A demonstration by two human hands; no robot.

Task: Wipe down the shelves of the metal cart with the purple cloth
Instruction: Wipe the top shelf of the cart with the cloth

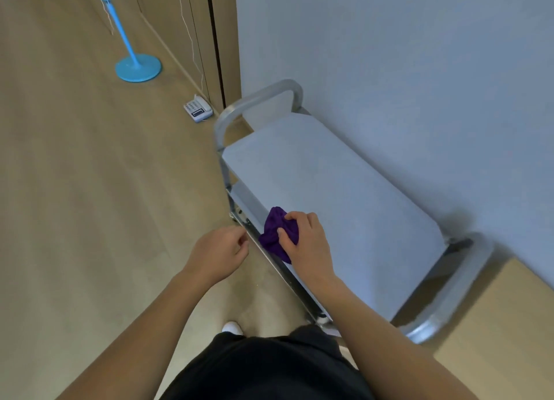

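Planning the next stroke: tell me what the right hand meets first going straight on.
Beyond the cloth it grips, the right hand points along the shelf's front edge; likely free until the far handle, depth unclear.

Metal cart (219,132) on floor (90,189); top shelf (329,183) bears bunched purple cloth (274,234) at front edge; blue stand (138,68), telephone (198,108) on floor

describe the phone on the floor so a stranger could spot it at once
Find the metal cart against the pale wall and go to its far curved handle. Just past it, on the wooden floor by the wooden panel, sits the phone. It is small, boxy and white with a thin cord, unlike the round blue stand base nearby.
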